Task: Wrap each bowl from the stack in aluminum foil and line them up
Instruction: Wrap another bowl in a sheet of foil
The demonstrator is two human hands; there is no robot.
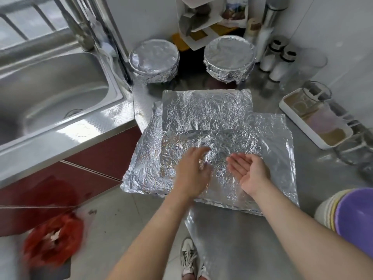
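The left grip (192, 170) lies flat and released on the top foil sheet (232, 142), the right grip (249, 170) empty, palm-up beside it, so smooth that sheet first, then centre a bowl from the stack (343, 215) at the right edge of the desk (222, 239)

A home kitchen, by all signs: a stainless-steel sink (60, 93) with a faucet (80, 31) sits under a barred window (24, 23), joined at a corner to a steel counter (228, 243) over red cabinet fronts (96, 158). Against the wall stand salt-type shakers (282, 63), a white rack (193, 27) of packets and jars, and a stack of bowls (355, 219) at the near edge. The floor (125, 219) is tiled.
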